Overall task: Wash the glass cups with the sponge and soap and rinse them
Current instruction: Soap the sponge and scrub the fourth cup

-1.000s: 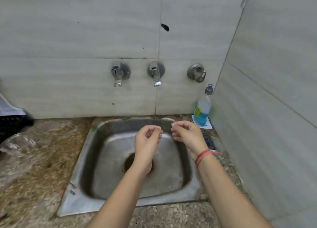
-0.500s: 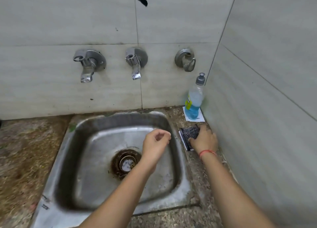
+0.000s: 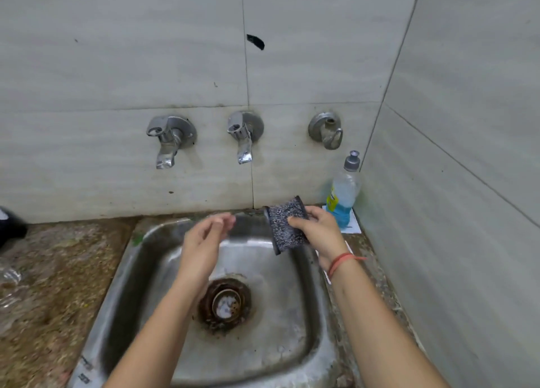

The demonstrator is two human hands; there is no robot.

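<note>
Forearms come in from 6 o'clock over a steel sink [image 3: 277,343] sunk into a speckled stone tabletop [image 3: 52,270]. Taking the rusty drain [image 3: 225,303] as the centre of the dial, the left hand [image 3: 204,238] hovers over the basin at about 11 o'clock, its grip released: the fingers are loosely curved, slightly blurred, and hold nothing. The right hand [image 3: 318,232], with a red thread band [image 3: 340,263] round its wrist, is up at 1 o'clock above the sink's far right corner. Its grip is clasped round the sponge [image 3: 280,232], a dark, silver-flecked scrubbing pad, with the thumb on the near face and the fingers curled over the right edge.

The sponge is held clear of the basin and stands on end. Its long axis runs almost from 6 to 12 o'clock, with the top leaning a little toward 11, and its broad speckled face is turned toward the camera and the left hand.

Just beyond the right hand, at 2 o'clock, the soap bottle [image 3: 342,200] stands upright in the wall corner on a white card [image 3: 355,224]. It is clear, holds blue liquid and has a grey cap.

At 9 o'clock, at the frame's edge, lies something clear [image 3: 8,276], too blurred to name, with a black object [image 3: 10,227] behind it.

On the tiled wall at 12 o'clock are two taps [image 3: 169,142] [image 3: 244,137], their spouts pointing down, and a valve [image 3: 327,130] to their right.
</note>
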